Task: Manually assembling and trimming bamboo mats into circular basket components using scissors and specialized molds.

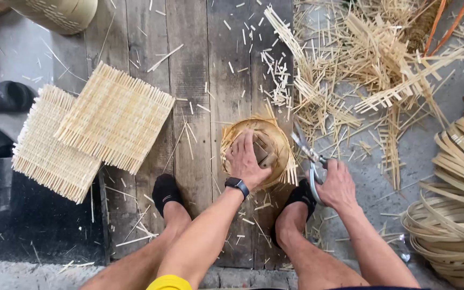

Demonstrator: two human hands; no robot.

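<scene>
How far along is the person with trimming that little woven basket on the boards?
Done: many cut strips litter the boards and floor. In hand: the left hand presses down inside the round basket, while the right hand holds scissors at its rim. Left: loose strip ends jut from the basket's near edge, and two flat woven mats lie unshaped beside it.

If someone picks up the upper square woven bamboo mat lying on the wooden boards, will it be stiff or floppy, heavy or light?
The upper square woven bamboo mat is probably light, being only thin pale strips. It likely flexes somewhat yet keeps its shape, since it lies flat across the lower woven mat. Its loose protruding strip ends may snag or snap.
</scene>
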